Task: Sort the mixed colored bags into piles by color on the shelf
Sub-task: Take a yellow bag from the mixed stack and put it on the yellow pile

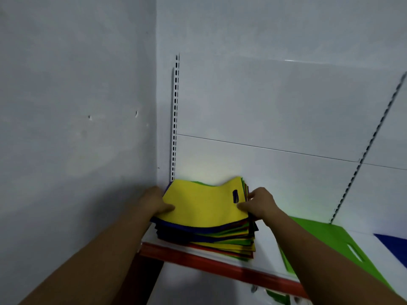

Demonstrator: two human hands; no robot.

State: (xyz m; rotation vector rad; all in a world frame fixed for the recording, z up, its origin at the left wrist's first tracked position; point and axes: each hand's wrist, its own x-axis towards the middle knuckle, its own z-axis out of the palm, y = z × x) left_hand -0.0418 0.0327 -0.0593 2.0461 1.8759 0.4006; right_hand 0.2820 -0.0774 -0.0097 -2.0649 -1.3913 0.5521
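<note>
Our left hand (pixel 155 201) pinches the left edge of the yellow bag (pixel 202 203), thumb on top, fingers tucked under. The bag lies flat on top of the mixed stack (pixel 211 236), at the left end of the shelf (pixel 198 259), close to the corner wall. Our right hand (pixel 259 205) grips the bag's right edge beside the handle slot, thumb on top, fingers curled at the stack's side. To do this step well, we'd say peel only the top sheet: check w/ both thumbs that the blue one below isn't riding along, lift level, then carry it to a spot of its own, since no yellow pile shows yet. The bag's long axis runs approx left-right along the shelf, handle end pointing right, twd the green bag (pixel 319 243) & blue bag (pixel 394 245) lying apart further right
</note>
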